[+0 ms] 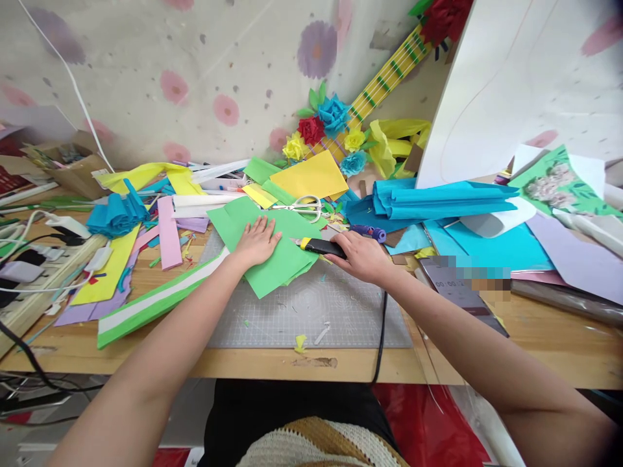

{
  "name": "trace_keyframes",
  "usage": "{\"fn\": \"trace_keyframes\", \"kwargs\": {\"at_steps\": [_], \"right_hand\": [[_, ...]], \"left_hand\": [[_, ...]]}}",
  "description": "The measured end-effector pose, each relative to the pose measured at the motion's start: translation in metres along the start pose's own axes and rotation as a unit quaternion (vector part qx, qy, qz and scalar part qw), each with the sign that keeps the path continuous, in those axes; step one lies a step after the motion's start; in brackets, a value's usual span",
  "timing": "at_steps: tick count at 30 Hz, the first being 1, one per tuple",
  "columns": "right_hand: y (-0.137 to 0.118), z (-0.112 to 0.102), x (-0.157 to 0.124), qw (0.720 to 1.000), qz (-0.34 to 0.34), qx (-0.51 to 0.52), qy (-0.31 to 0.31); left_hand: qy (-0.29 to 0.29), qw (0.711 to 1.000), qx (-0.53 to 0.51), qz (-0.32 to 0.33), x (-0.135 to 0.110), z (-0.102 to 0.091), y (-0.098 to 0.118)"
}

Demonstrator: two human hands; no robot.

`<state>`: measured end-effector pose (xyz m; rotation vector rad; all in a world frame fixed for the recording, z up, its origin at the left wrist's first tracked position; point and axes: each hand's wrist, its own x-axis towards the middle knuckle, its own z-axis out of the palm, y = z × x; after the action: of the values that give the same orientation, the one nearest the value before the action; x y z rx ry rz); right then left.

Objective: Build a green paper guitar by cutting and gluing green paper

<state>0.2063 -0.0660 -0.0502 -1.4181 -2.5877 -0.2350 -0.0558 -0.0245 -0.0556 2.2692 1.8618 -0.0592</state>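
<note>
My left hand (256, 241) lies flat with fingers spread on a stack of green paper sheets (280, 259), which rests on a grey cutting mat (311, 311). My right hand (361, 256) is closed round a yellow and black utility knife (318, 246). The knife's blade tip touches the right edge of the green paper, just right of my left fingertips.
Scissors (304, 207) lie behind the paper, near yellow sheets (309, 175). Blue crepe paper (438, 198), paper flowers (324, 133), a green and white strip (156, 301) and scraps crowd the wooden table (559, 337). A power strip (43, 272) with cables sits left. A phone (460, 285) lies right.
</note>
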Motion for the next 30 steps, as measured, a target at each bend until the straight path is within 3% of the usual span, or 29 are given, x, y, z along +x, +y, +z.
{"fn": "trace_keyframes", "kwargs": {"at_steps": [16, 24, 30], "right_hand": [[-0.019, 0.0, 0.035, 0.999, 0.03, -0.011, -0.03], [-0.021, 0.011, 0.053, 0.999, 0.039, 0.008, -0.004], [-0.014, 0.018, 0.047, 0.998, 0.044, 0.038, 0.022]], "left_hand": [[0.005, 1.0, -0.012, 0.007, 0.001, 0.002, -0.003], [-0.004, 1.0, -0.026, 0.007, 0.002, 0.001, -0.003], [-0.012, 0.999, -0.027, 0.013, -0.007, -0.002, 0.003]]}}
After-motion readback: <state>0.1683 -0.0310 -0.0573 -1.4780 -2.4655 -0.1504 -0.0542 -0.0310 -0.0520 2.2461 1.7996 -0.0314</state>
